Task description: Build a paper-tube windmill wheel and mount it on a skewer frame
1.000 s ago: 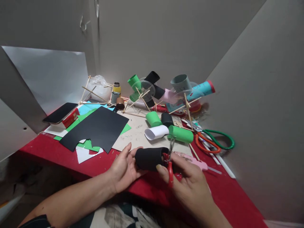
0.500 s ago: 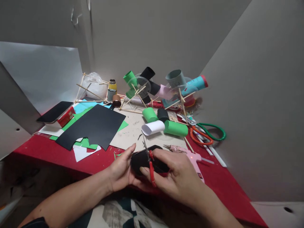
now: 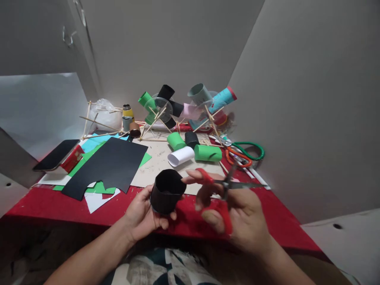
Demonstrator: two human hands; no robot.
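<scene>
A short black paper cylinder (image 3: 166, 202) rests in my left hand (image 3: 144, 217), which is closed around its side and underneath, with the open top tilted toward me. Red-handled scissors (image 3: 224, 213) hang on the fingers of my right hand (image 3: 237, 213), blurred by motion, with their blades spread and pointing away to the right. One fingertip of the right hand is close to the cylinder's rim; I cannot tell whether it touches. Beyond the hands lie a white paper tube (image 3: 181, 156), two green tubes (image 3: 208, 153) and a black tube (image 3: 191, 139).
Stick-and-disc wheels (image 3: 162, 113) carrying paper tubes stand at the back. Black card (image 3: 108, 166) over coloured sheets lies left, beside a phone (image 3: 56, 154). Orange-handled (image 3: 237, 157) and green-handled scissors (image 3: 252, 148) lie right. Grey walls enclose the red table (image 3: 124, 211).
The right hand has drawn the scissors off the black cylinder and swung them right, blades turned. The left hand has tilted the cylinder more upright. The camera view has shifted.
</scene>
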